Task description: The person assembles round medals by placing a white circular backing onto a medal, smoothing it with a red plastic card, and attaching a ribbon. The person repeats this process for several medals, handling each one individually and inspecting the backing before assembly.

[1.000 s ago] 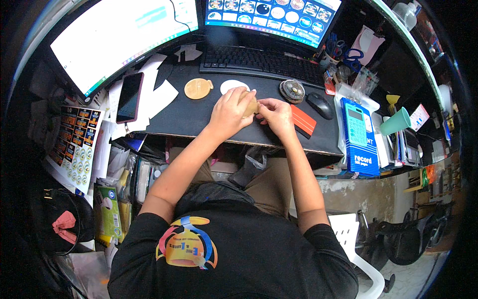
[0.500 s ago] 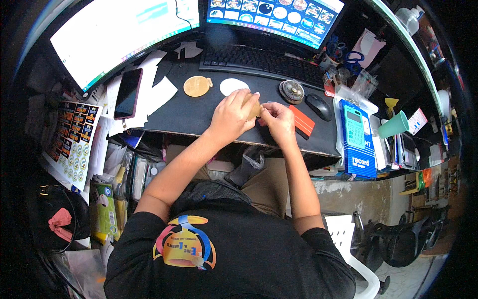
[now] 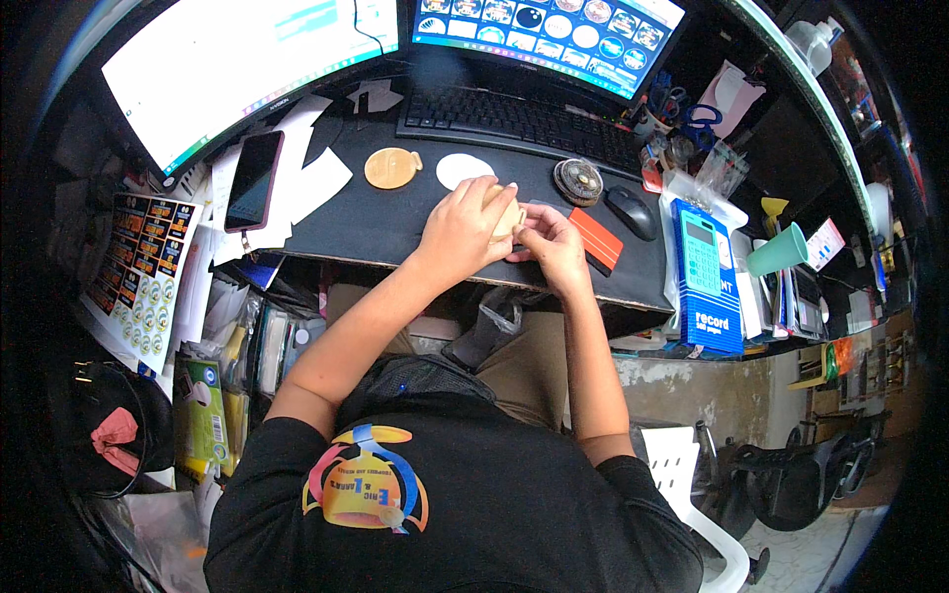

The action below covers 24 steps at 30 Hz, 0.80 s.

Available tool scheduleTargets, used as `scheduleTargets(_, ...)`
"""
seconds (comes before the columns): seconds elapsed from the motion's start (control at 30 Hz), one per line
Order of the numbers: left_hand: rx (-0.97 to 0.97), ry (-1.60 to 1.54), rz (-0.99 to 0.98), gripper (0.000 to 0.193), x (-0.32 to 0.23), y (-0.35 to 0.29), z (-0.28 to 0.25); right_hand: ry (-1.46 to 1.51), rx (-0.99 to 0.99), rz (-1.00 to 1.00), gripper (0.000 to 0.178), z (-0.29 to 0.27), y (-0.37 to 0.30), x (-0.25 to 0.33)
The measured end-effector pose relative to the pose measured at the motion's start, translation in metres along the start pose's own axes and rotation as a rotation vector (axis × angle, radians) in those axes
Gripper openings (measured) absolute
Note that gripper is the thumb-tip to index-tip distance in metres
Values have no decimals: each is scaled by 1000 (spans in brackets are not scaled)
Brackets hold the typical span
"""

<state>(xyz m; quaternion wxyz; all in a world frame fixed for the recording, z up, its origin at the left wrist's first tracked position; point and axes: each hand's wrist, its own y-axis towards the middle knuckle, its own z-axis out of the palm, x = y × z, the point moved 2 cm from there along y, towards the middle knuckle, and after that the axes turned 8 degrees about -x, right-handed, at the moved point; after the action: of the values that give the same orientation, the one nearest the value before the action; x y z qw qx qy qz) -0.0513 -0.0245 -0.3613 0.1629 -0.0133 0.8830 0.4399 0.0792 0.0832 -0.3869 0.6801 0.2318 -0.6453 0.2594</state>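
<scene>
Above the front edge of the black desk, my left hand is wrapped round a gold round medal, its fingers covering much of the disc. My right hand pinches at the medal's right edge, thumb and fingers close together. Just beyond my hands lies a white round disc. Another gold medal, with a small loop at its rim, rests flat to the left of that disc. Near my right hand is a flat orange rectangle with a dark edge.
A round clear container stands near the black mouse. Behind are a keyboard and two monitors. A phone lies on papers at left. At right, a teal calculator sits on a blue record book, near a green cup.
The medal has tilted in my hands, so more of its gold face shows. My right hand has shifted slightly down and left, its fingers now spread further behind the medal's edge.
</scene>
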Motion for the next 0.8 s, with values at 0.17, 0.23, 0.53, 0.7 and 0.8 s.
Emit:
scheduleTargets(0.17,13,-41,-186,58,12,0,-10,87,-57,100,34,0,3,-5)
scheduleTargets(0.23,-35,-157,-329,52,27,1,-17,-99,-41,54,29,2,6,-6)
scheduleTargets(0.53,-90,-1198,-1015,56,69,-19,-10,-1021,-132,-615,43,65,-30,-23)
scheduleTargets(0.7,-80,-1396,-1089,57,73,-24,-5,-1042,74,-748,49,56,-45,-28)
scheduleTargets(0.8,-49,-1449,-1092,58,74,-26,-4,-1120,126,-855,54,43,-50,-23)
